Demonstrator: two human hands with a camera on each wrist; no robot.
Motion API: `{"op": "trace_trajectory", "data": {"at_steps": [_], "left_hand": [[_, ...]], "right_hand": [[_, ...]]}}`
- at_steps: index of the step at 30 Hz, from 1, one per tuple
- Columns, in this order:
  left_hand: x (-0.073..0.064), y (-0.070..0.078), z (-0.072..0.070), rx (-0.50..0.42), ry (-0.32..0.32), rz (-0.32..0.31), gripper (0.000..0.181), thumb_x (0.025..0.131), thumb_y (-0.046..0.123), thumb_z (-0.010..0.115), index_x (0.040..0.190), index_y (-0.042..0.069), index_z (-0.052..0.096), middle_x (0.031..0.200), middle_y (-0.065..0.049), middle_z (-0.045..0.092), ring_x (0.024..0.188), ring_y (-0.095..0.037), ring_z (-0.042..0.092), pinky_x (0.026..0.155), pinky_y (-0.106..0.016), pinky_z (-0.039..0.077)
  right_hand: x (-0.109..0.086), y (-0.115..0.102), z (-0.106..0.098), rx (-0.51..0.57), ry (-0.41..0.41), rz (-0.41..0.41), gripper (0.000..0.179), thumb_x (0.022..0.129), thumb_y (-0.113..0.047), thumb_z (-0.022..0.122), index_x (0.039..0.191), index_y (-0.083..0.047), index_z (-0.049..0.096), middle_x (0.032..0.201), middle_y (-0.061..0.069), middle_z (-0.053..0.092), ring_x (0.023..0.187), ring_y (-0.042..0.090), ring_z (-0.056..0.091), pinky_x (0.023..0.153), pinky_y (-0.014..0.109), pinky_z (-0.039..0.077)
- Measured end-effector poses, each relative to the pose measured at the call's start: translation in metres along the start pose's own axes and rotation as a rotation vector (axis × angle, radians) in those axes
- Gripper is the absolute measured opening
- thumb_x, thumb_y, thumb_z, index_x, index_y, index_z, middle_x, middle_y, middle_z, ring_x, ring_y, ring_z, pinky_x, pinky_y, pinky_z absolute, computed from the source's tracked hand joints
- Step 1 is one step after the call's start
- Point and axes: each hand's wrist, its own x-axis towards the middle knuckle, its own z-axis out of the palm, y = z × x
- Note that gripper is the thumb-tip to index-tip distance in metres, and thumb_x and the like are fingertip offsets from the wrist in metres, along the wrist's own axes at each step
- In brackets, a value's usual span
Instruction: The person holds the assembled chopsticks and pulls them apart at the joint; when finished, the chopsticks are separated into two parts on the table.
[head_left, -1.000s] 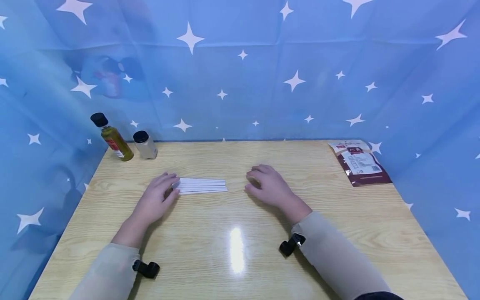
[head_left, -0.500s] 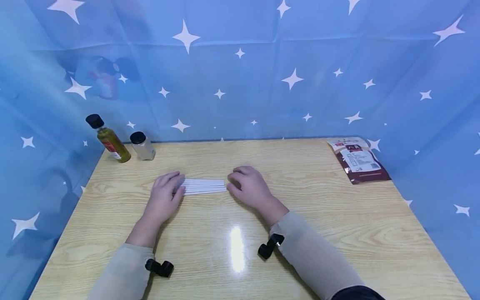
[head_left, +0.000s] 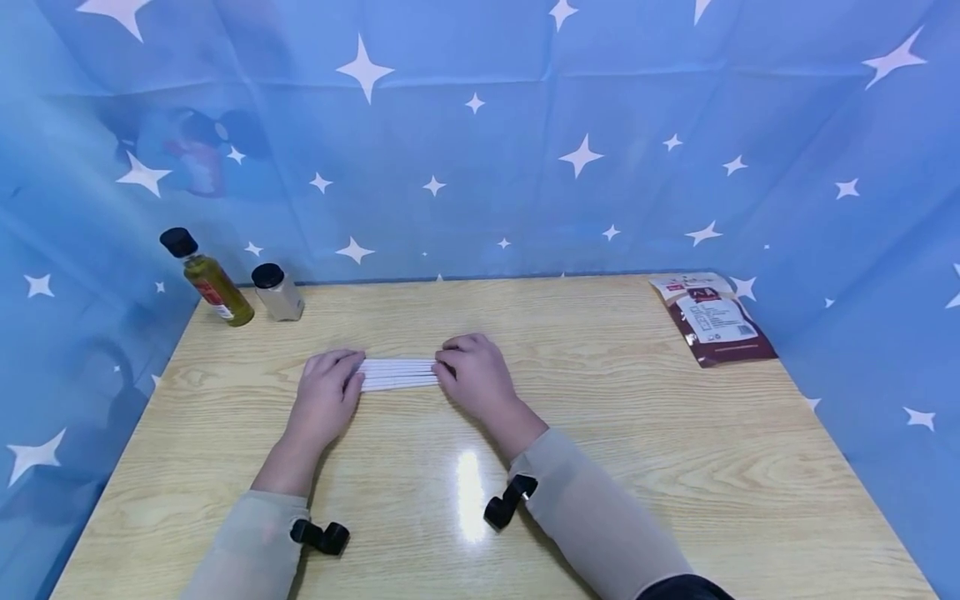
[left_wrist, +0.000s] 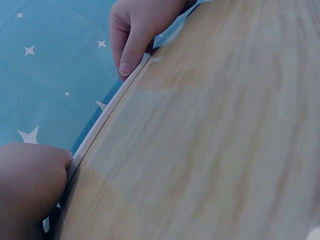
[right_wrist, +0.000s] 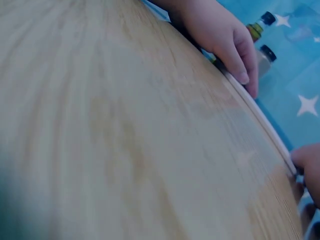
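And here are both hands at work on the white strips (head_left: 399, 374), several of them lying side by side in a narrow band across the wooden table (head_left: 675, 458), left of its middle and nearer the back edge. The left hand (head_left: 326, 396) has the left end, thumb on the near side, fingers on the far side, pinching the bundle between them. Over at the other end, the right hand (head_left: 476, 379) matches it, thumb and fingers curled in and pinching the right end. Between the two, the strips run straight, roughly in line with the back edge, their middle stretch in full sight!

Look to the back left corner: an oil bottle (head_left: 217, 287) stands there, dark cap, red label, with a small black-lidded jar (head_left: 279, 296) just beside it, toward the middle. Across at the back right corner lies a maroon and white pouch (head_left: 716, 321), a pale printed panel facing up. Behind the back edge hangs a blue curtain (head_left: 510, 50), scattered with white four-pointed stars.
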Motion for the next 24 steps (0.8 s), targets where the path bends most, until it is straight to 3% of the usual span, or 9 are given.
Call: {"op": "trace_trajectory", "data": {"at_steps": [7, 17, 24], "left_hand": [[-0.0022, -0.0012, 0.0008, -0.003, 0.008, -0.004, 0.034, 0.106, 0.009, 0.064, 0.137, -0.004, 0.068, 0.137, -0.024, 0.064, 0.13, -0.045, 0.051, 0.113, -0.057, 0.036], [-0.0005, -0.0018, 0.0014, -0.013, 0.01, 0.004, 0.034, 0.106, 0.01, 0.065, 0.137, -0.004, 0.067, 0.138, -0.023, 0.064, 0.131, -0.044, 0.05, 0.113, -0.057, 0.035], [-0.0017, -0.0013, 0.0015, -0.013, 0.008, -0.003, 0.035, 0.106, 0.011, 0.065, 0.138, -0.003, 0.067, 0.138, -0.022, 0.063, 0.131, -0.044, 0.049, 0.113, -0.057, 0.035]], "right_hand": [[0.0012, -0.0077, 0.0022, 0.048, -0.01, 0.07, 0.016, 0.102, -0.024, 0.074, 0.108, -0.015, 0.085, 0.119, 0.005, 0.076, 0.117, 0.027, 0.067, 0.105, 0.044, 0.051], [0.0046, -0.0097, -0.0012, 0.263, -0.107, 0.288, 0.011, 0.104, -0.023, 0.073, 0.109, -0.017, 0.081, 0.13, 0.003, 0.069, 0.131, 0.033, 0.054, 0.112, 0.055, 0.04], [0.0066, -0.0112, -0.0016, 0.291, -0.164, 0.336, 0.011, 0.105, -0.023, 0.07, 0.11, -0.017, 0.078, 0.134, 0.003, 0.064, 0.136, 0.034, 0.047, 0.115, 0.056, 0.034]]}}
